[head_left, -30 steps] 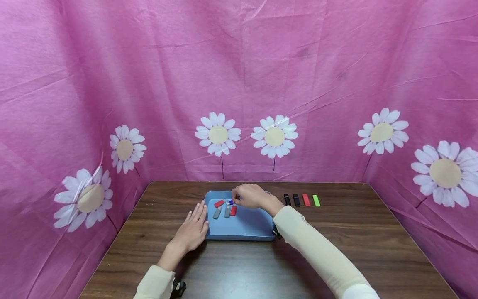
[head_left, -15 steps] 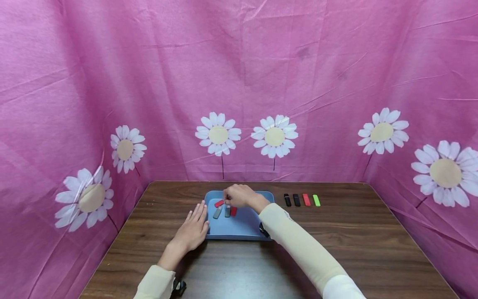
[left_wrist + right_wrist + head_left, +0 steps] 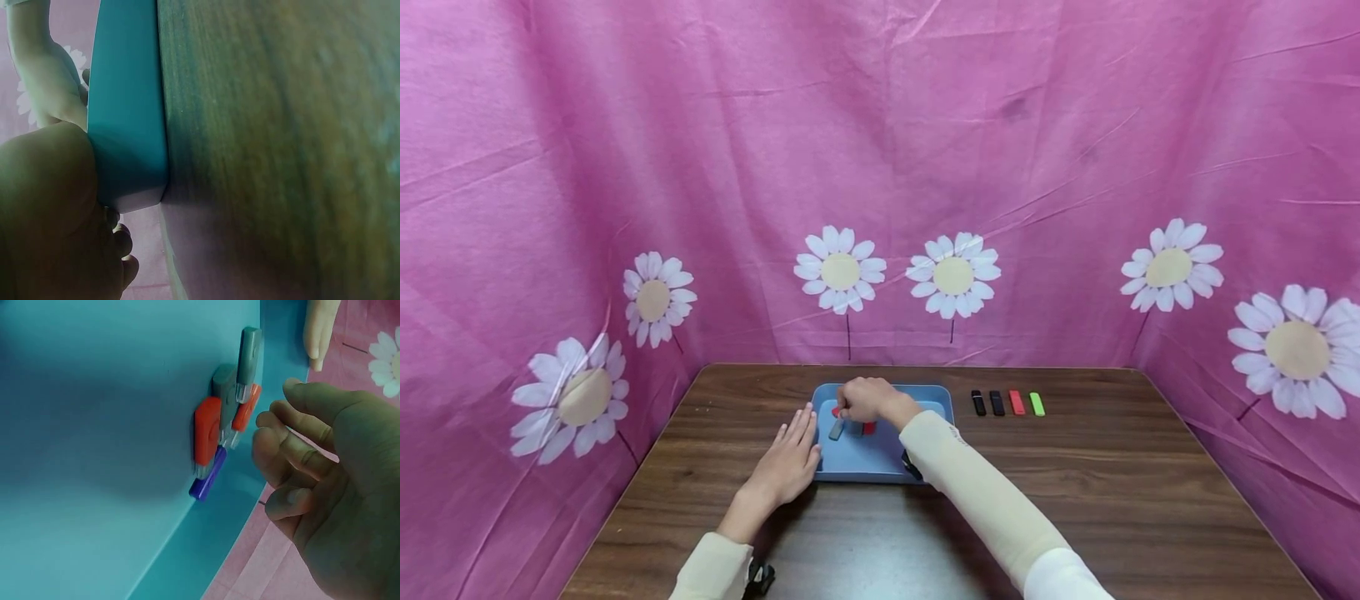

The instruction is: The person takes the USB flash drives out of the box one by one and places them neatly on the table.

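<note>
A blue tray (image 3: 887, 454) sits on the wooden table (image 3: 1075, 500). In the tray (image 3: 94, 425) lie several small USB sticks in a cluster: a red one (image 3: 206, 431), a grey one (image 3: 249, 359) and a blue one (image 3: 209, 478) at its end. My right hand (image 3: 861, 400) hovers just above them; in the right wrist view the right hand (image 3: 325, 487) has loosely curled fingers and holds nothing. My left hand (image 3: 786, 462) lies flat on the table, its fingers straight against the tray's left wall (image 3: 128, 106).
A row of sticks lies on the table right of the tray: two black (image 3: 978, 403), one red (image 3: 1017, 402), one green (image 3: 1037, 404). Pink daisy-printed cloth (image 3: 880, 167) walls in the table at the back and both sides.
My right hand moved left across the tray with the blue stick pinched in it; the stick now lies among the others and the fingers are off it. The left hand stayed put.
</note>
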Motion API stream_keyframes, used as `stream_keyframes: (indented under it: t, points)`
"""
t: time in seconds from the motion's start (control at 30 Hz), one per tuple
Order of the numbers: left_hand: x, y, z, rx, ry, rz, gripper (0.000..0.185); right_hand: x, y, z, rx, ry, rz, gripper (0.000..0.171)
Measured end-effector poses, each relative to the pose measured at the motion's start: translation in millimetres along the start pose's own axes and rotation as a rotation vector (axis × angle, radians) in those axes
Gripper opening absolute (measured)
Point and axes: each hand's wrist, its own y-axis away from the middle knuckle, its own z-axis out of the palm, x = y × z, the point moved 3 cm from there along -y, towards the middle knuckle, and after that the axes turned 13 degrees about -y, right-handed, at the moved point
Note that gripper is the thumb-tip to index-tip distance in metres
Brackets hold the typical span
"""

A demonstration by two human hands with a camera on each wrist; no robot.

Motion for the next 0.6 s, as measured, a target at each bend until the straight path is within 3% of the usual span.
stream_keyframes:
  t: [0.2, 0.6]
  points:
    - [3.0, -0.3, -2.7, -0.038, -0.029, -0.011, 0.061, -6.5, -3.0, 5.7, -0.036, 0.082, 0.053, 0.022]
    - [1.2, -1.2, -0.8, -0.050, -0.042, -0.016, 0.061, -18.5, -3.7, 15.0, -0.076, 0.223, 0.093, 0.065]
